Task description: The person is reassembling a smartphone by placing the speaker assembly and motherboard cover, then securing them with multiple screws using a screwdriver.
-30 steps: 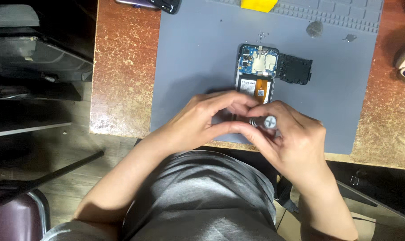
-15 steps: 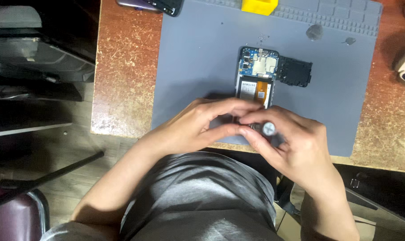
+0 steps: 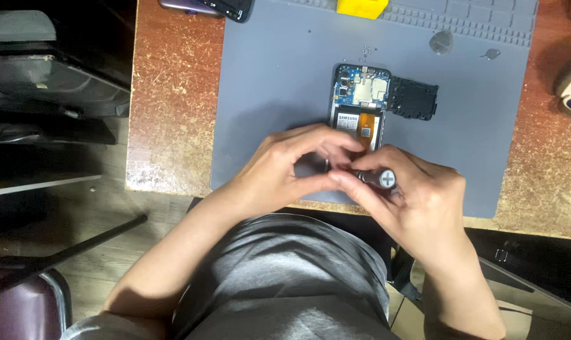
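An opened phone (image 3: 359,101) lies on a grey work mat (image 3: 279,75), its back off, showing a blue circuit board and a battery. My right hand (image 3: 417,201) grips a small screwdriver (image 3: 381,179), its round cap facing up, over the phone's lower end. My left hand (image 3: 285,167) rests beside it, fingertips pinching at the screwdriver's tip and covering the lower part of the phone. A black inner cover plate (image 3: 413,99) lies just right of the phone.
A yellow block (image 3: 361,7) and a dark phone (image 3: 216,6) sit at the mat's far edge. Two small grey picks (image 3: 441,41) lie at the upper right. The brown table (image 3: 172,107) ends left at a dark shelf. A chair (image 3: 21,302) stands lower left.
Both hands stay joined over the phone's lower end, with only small finger shifts around the screwdriver. The view has drifted slightly.
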